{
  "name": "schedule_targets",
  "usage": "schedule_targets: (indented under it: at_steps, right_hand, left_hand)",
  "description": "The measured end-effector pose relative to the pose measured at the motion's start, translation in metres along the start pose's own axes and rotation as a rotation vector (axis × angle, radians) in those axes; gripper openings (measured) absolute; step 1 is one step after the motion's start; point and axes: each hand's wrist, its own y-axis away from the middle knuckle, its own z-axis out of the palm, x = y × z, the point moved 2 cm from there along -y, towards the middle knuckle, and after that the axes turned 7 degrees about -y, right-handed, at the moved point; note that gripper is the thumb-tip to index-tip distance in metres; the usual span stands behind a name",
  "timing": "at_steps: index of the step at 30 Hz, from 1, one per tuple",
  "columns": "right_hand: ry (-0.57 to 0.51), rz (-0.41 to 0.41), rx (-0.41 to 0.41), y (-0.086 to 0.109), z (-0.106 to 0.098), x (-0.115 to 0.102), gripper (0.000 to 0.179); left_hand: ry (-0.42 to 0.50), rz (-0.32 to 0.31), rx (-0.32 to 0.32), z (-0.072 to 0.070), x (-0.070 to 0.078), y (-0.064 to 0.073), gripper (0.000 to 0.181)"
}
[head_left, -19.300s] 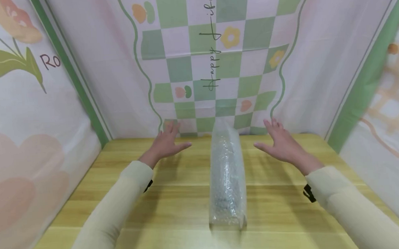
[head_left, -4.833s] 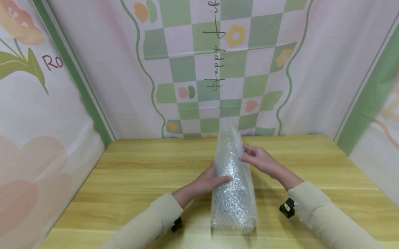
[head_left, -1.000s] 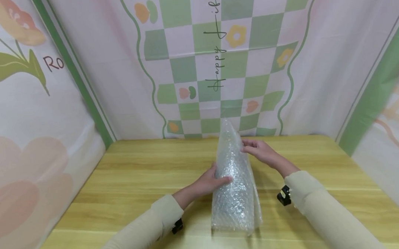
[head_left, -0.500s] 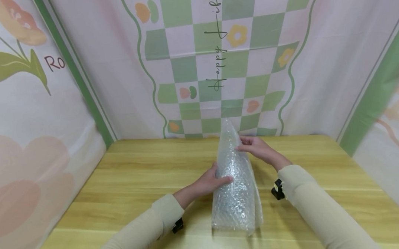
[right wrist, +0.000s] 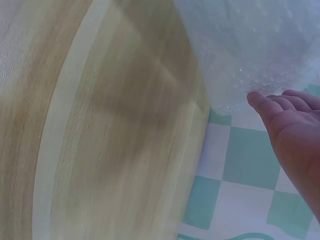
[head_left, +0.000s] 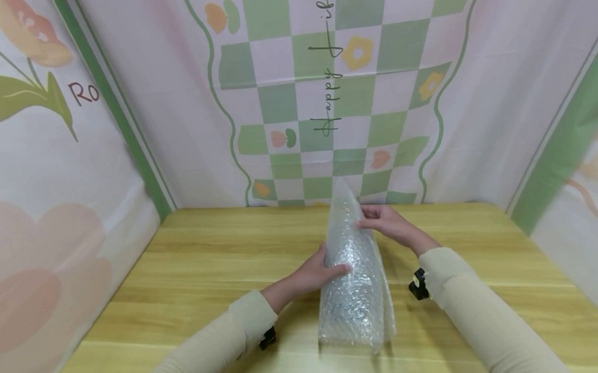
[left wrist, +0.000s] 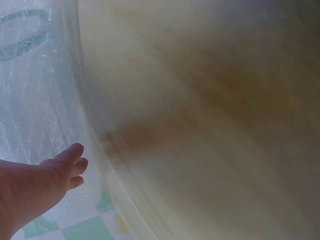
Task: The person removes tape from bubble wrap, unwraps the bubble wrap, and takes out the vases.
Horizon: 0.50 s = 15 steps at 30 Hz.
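A long bundle of clear bubble wrap (head_left: 354, 303) lies on the table, its narrow end pointing to the back. My left hand (head_left: 310, 272) holds its left side, thumb across the top and the other fingers mostly hidden. Farther back, my right hand (head_left: 388, 224) pinches the right edge of the wrap between thumb and fingers. A loose layer stands apart along the near right side. In the left wrist view a bluish ring (left wrist: 20, 50) shows through the wrap; what it belongs to is unclear. The right wrist view has the right hand (right wrist: 295, 135) against the wrap (right wrist: 250, 45).
The wooden table (head_left: 221, 251) ends at the back against a printed cloth (head_left: 277, 104) with green and white checks. More printed cloth (head_left: 23, 182) hangs at the left and right sides. Each wrist carries a small black device (head_left: 418, 284).
At first both hands hovered beside the wrap; later they hold it. Since 4.8 s ago a layer has come loose at the near right. The right hand has shifted slightly farther back; the left stays put.
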Motion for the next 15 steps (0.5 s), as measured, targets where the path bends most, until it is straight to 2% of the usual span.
schedule_targets:
  at_steps: [6, 15]
  right_hand:
    - [0.016, -0.003, -0.013, 0.0021, -0.0015, -0.0013, 0.063]
    - [0.06, 0.027, 0.031, 0.0015, -0.0011, -0.0042, 0.06]
  left_hand:
    - [-0.023, -0.019, 0.018, 0.0017, 0.0021, 0.0006, 0.099]
    - [-0.039, -0.026, 0.024, 0.0019, 0.0023, 0.0011, 0.099]
